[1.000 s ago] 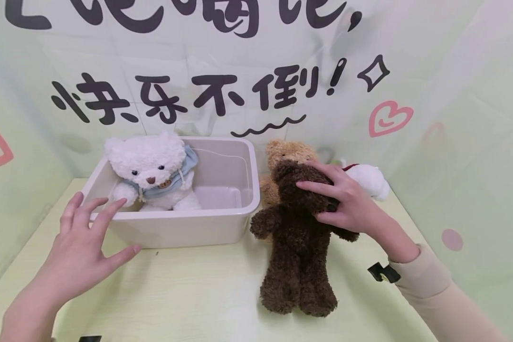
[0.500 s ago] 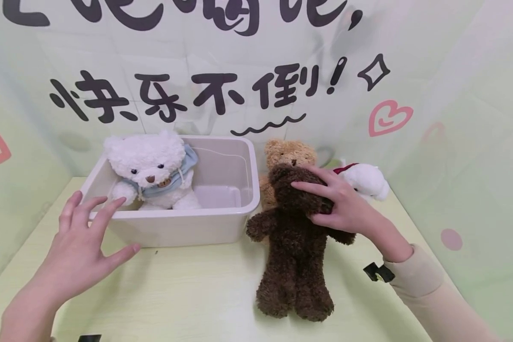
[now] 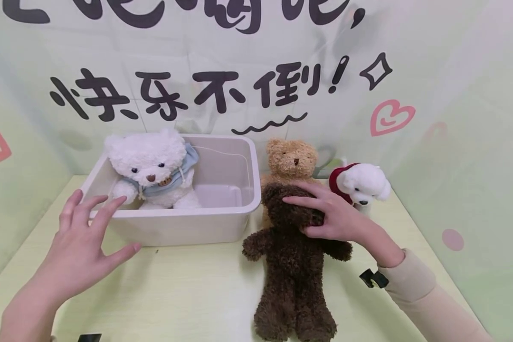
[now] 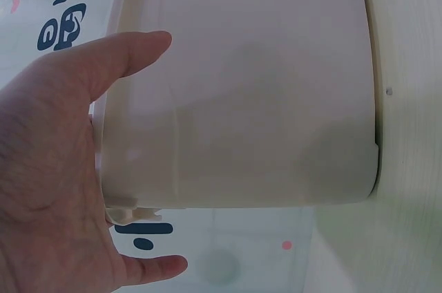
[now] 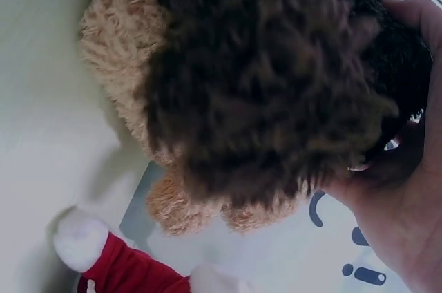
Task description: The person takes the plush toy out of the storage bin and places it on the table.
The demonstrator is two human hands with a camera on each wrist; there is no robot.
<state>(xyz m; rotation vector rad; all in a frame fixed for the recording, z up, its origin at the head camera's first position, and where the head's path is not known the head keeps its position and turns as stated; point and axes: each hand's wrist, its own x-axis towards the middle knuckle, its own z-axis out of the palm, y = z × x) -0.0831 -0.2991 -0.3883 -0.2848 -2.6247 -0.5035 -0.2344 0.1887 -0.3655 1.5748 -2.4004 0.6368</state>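
My right hand point(image 3: 342, 216) grips a dark brown teddy bear point(image 3: 295, 270) by its head, fingers over the top and thumb at the side. Its legs hang toward the table's near side, and in the right wrist view its fur point(image 5: 255, 92) hides most of the grip. My left hand point(image 3: 79, 251) is spread at the front left corner of a pale grey plastic bin point(image 3: 175, 230), fingertips at the rim. In the left wrist view the thumb extends across the bin's outer wall point(image 4: 262, 113). Inside the bin's left half sits a white teddy bear point(image 3: 147, 161) in a blue hoodie.
Behind the brown bear sits a tan teddy bear point(image 3: 292, 159), close to the bin's right end. Farther right is a white plush dog point(image 3: 365, 183) with a red garment. A printed backdrop point(image 3: 222, 52) stands behind the light wooden table point(image 3: 188, 289).
My right hand has drawn the brown bear toward me and slightly left, uncovering more of the tan bear and the plush dog. My left hand has stayed at the bin's corner.
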